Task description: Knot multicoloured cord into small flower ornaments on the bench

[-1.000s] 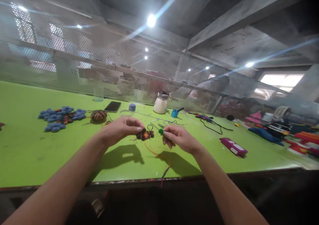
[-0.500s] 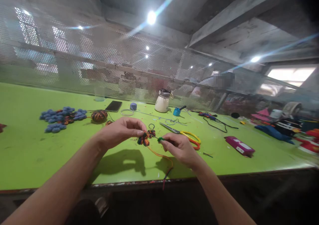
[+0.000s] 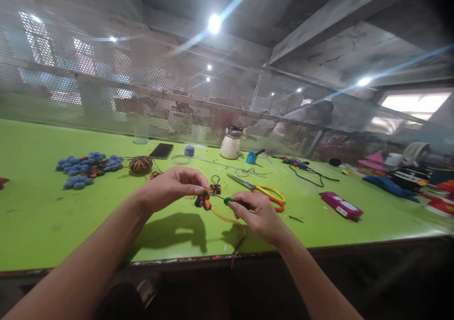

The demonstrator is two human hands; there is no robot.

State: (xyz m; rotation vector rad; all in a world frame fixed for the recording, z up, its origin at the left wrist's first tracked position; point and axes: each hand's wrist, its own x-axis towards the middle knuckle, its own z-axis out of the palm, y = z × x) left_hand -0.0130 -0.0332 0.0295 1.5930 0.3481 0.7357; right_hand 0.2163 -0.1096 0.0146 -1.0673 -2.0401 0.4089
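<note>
My left hand [image 3: 180,186] pinches a small multicoloured crocheted flower [image 3: 203,201] between thumb and fingers, held above the table. An orange yarn tail [image 3: 229,218] hangs from it, turning dark and pink at the table's front edge. In my right hand [image 3: 255,212] is a crochet hook [image 3: 228,200] with a green handle, its thin shaft pointing at the flower. Whether the hook's tip is inside the stitches I cannot tell. Just behind the flower lies another small dark multicoloured yarn piece [image 3: 214,188] with a loop. Scissors [image 3: 262,189] with yellow and orange handles lie behind my right hand.
On the green table [image 3: 106,244] are blue crocheted flowers [image 3: 78,183], a multicoloured yarn ball [image 3: 141,165], a phone [image 3: 161,151], a blue yarn ball [image 3: 189,151], a white jug [image 3: 230,146], a blue pot [image 3: 251,158] and a purple case [image 3: 341,206]. A perforated screen stands behind.
The green-handled hook has shifted slightly down and its shaft angle has changed a little. My left hand keeps its hold on the flower, almost unmoved.
</note>
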